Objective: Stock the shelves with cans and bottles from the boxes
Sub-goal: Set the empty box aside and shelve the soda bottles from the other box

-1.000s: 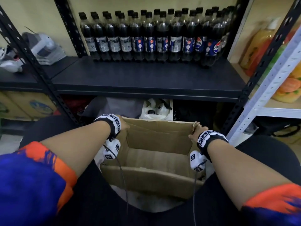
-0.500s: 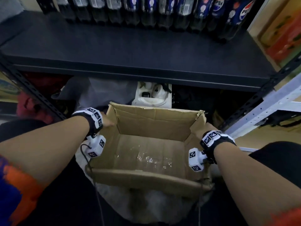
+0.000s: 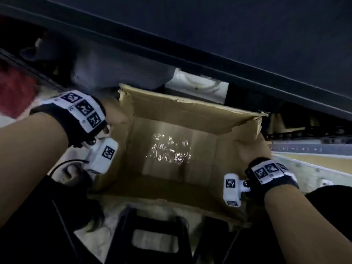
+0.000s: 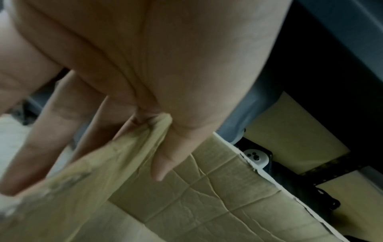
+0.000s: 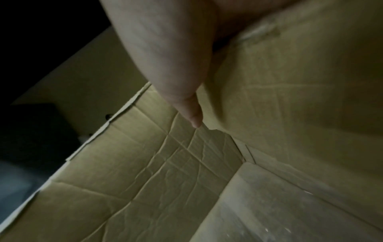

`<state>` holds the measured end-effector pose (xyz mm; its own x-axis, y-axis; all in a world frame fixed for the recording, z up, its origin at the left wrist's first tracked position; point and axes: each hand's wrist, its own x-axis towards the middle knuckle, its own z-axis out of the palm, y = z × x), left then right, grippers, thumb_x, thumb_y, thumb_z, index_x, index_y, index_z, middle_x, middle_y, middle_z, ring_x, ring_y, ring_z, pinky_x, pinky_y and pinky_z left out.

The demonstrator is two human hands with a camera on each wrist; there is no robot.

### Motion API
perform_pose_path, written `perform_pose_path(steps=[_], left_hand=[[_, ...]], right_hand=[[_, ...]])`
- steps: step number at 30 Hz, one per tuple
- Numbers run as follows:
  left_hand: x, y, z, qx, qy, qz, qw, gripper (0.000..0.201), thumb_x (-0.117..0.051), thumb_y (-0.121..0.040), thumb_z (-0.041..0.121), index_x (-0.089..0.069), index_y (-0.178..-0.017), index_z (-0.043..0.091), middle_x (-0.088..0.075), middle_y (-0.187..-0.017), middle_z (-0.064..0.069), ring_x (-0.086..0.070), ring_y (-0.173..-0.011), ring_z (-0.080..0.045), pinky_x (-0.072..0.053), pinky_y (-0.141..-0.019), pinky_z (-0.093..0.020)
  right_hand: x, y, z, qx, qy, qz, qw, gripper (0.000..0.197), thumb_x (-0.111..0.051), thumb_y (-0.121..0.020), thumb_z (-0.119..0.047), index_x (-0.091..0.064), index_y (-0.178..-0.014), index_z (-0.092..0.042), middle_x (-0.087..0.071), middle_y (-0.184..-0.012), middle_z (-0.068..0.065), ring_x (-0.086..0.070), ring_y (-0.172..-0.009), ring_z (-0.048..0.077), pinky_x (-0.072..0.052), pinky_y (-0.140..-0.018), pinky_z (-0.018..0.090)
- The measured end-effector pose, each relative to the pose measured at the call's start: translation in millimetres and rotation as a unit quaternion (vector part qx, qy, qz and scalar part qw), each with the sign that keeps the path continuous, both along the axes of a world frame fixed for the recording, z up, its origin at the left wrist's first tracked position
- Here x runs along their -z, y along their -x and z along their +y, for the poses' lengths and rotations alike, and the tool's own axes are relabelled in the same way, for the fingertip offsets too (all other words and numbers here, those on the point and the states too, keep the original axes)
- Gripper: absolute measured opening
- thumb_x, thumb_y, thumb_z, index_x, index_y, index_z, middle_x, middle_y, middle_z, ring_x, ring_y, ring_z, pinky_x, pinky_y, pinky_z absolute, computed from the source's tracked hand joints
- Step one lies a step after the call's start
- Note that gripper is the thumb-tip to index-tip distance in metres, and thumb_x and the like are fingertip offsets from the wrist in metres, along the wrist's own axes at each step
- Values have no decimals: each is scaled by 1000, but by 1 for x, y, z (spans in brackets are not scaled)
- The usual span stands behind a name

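1. Both hands hold the open brown corrugated cardboard box by its side walls: in the head view the left hand clasps the top of the left wall near the far corner, and the right hand clasps the top of the right wall. The box sits low between the person's arms, just in front of and below the dark metal shelf board. Its floor shows only a crinkled clear plastic film; no can or bottle is visible inside.

2. Seen from the left wrist, the thumb lies on the inner face of the wall while the fingers run down the outer face, so the crumpled cardboard edge is pinched between them. The creased far wall is bare.

3. Seen from the right wrist, the thumb presses on the inside of the right wall; the fingers behind it are hidden. The far wall and the floor corner are bare here too.

4. Judging by this, the box looks emptied, so its share of stocking seems done. No stocked goods appear in these views, so I cannot tell how full the shelves are. What probably remains is clearing this box away and turning to any other boxes.
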<state>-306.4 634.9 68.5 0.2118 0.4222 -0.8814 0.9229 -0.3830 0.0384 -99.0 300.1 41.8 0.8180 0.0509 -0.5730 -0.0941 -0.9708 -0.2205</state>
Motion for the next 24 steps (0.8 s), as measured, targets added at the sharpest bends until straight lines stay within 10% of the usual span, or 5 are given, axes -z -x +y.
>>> perform_pose_path(steps=[3, 10, 18, 24], left_hand=[[-11, 17, 2, -53, 23, 2, 998, 45, -61, -100, 27, -48, -135, 2, -60, -108, -15, -62, -76, -28, -44, -32, -24], [-22, 56, 2, -125, 56, -5, 990, 54, -70, -92, 35, -39, -133, 16, -62, -112, -16, -69, -86, -35, -57, -55, -35], [-18, 78, -13, -144, 7, -55, 988, 68, -69, -92, 34, -35, -148, 14, -57, -124, -13, -60, -106, -36, -49, -81, -38], [0, 96, -22, -85, 4, -47, 995, 43, -49, -104, 7, -41, -146, 3, -47, -146, -17, -52, -128, -33, -43, -95, -37]], right_hand=[[-5, 17, 8, -6, 29, 13, 999, 55, -65, -87, -38, -46, -137, -25, -61, -106, 6, -60, -96, 34, -40, -76, 36], [-18, 31, 22, 18, 66, 47, 997, 54, -70, -87, -39, -53, -131, -13, -62, -99, 8, -50, -73, 24, -37, -69, 32], [-30, 56, 7, 69, 71, 97, 990, 52, -75, -86, -35, -61, -130, -11, -63, -107, 6, -54, -88, 25, -39, -78, 31], [-43, 65, -1, 41, 160, 209, 964, 45, -49, -106, -19, -43, -147, -3, -46, -150, 17, -49, -132, 34, -43, -70, 25]])
